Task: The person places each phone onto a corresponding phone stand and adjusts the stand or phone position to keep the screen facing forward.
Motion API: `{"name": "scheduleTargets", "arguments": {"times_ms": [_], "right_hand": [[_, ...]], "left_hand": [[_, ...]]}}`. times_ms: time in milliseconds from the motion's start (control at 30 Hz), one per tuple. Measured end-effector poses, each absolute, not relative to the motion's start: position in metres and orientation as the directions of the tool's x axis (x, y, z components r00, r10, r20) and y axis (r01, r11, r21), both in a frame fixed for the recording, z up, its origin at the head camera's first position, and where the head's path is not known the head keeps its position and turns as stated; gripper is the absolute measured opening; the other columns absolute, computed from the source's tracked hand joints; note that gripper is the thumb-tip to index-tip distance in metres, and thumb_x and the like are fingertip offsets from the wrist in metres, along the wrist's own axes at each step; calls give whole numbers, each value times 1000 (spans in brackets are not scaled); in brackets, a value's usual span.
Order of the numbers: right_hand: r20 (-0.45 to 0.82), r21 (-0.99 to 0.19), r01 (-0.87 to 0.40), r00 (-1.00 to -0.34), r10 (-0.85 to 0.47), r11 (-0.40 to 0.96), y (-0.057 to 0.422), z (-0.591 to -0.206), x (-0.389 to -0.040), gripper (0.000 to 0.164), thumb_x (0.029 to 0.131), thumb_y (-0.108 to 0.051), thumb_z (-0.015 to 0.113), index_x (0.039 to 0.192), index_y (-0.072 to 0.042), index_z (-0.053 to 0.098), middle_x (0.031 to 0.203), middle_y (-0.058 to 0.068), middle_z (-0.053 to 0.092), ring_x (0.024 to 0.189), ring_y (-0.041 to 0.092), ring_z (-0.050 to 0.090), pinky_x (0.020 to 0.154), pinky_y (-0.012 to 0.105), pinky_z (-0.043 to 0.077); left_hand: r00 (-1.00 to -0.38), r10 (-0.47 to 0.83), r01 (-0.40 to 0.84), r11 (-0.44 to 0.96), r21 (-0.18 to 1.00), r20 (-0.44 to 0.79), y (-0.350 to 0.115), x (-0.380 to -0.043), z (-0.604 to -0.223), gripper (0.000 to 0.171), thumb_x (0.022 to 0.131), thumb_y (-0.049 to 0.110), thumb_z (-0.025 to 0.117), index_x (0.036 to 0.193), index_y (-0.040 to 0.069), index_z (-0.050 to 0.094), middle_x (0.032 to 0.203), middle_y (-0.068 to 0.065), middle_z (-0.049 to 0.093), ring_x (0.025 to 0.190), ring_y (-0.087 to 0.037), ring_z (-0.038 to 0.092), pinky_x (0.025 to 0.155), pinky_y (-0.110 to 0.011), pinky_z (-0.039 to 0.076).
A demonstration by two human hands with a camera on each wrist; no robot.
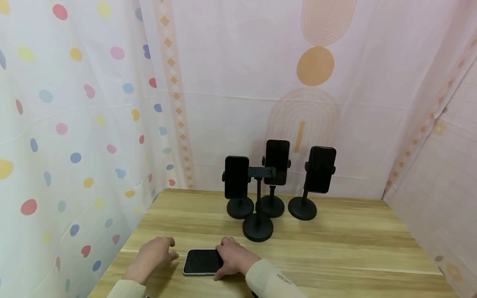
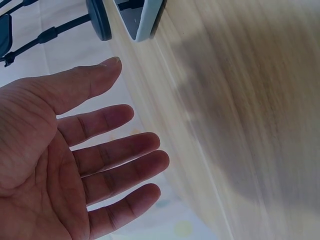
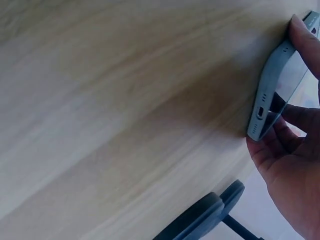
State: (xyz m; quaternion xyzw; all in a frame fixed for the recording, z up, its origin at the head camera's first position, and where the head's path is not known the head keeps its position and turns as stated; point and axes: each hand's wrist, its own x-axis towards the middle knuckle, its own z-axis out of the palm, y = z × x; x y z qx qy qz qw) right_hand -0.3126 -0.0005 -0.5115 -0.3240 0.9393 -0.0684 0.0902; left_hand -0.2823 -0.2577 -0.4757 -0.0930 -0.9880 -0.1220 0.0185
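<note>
A smartphone (image 1: 201,261) in a pale case lies flat on the wooden table, dark screen up. My right hand (image 1: 235,259) grips its right end by the edges. In the right wrist view the thumb is on one long edge of the phone (image 3: 270,80), with the fingers at the opposite side near the charging port. To the left of the phone, my left hand (image 1: 152,257) holds nothing. The left wrist view shows that hand (image 2: 55,165) with its palm exposed and fingers spread apart, near the phone's corner (image 2: 145,25).
Behind the phone stands a black phone stand (image 1: 258,227) with no phone in its clamp. Three more stands hold upright phones: one at left (image 1: 236,178), one in the middle (image 1: 277,159), one at right (image 1: 320,169). Patterned curtains (image 1: 223,82) border the table (image 1: 335,256).
</note>
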Motion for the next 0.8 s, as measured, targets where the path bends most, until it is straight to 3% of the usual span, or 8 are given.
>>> {"name": "scheduleTargets", "arguments": {"times_ms": [367,800], "right_hand": [[-186,-212,-536,-799,-572,817,7,-503,-313,60,68,-52,89,110,-15,69,97,-3,49,85,11,45,79,26,45],[-197,-215,-478,-833,-517,852,21,-501,-311,56,68,-50,89,106,-13,70,96,-1,52,82,14,48,77,29,47]], "left_hand": [[-983,176,185,956,229,59,-255,-281,-474,32,79,25,82,97,2,69,86,-10,68,81,-32,65,70,-53,51],[-982,178,186,957,223,57,-250,-284,-477,30,78,24,83,95,4,69,84,-8,67,79,-29,64,67,-51,51]]}}
